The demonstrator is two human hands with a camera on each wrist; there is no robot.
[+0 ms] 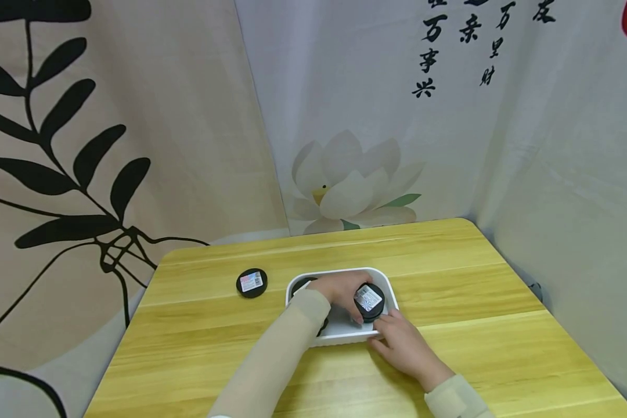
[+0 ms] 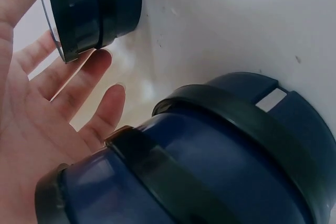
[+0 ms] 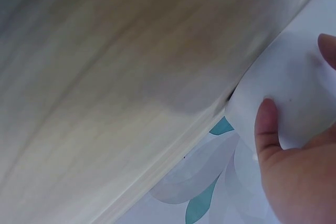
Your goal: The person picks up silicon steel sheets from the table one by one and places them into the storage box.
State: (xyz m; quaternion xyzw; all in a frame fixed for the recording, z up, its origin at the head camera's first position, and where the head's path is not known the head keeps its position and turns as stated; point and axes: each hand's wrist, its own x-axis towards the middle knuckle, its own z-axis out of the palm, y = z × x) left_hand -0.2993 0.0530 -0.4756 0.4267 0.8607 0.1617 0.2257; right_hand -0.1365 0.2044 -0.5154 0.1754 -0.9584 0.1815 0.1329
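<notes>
A white tray (image 1: 339, 338) holds several round black containers. My left hand (image 1: 339, 290) reaches into it and grips a black container (image 1: 369, 299) with a white label on its flat end, at the tray's right side. In the left wrist view, thumb and fingers lie on either side of that container (image 2: 100, 9). Another dark container (image 2: 210, 156), with raised bands and a notch, is close to the palm. At the tray's near right corner, my right hand (image 1: 404, 345) holds the tray. In the right wrist view its thumb is against the white wall (image 3: 294, 93).
One more black container (image 1: 252, 283) with a label stands on the wooden table (image 1: 475, 302), left of the tray. Under my left forearm, a container (image 1: 304, 283) in the tray is partly hidden. Behind the table hangs a printed curtain (image 1: 355, 116).
</notes>
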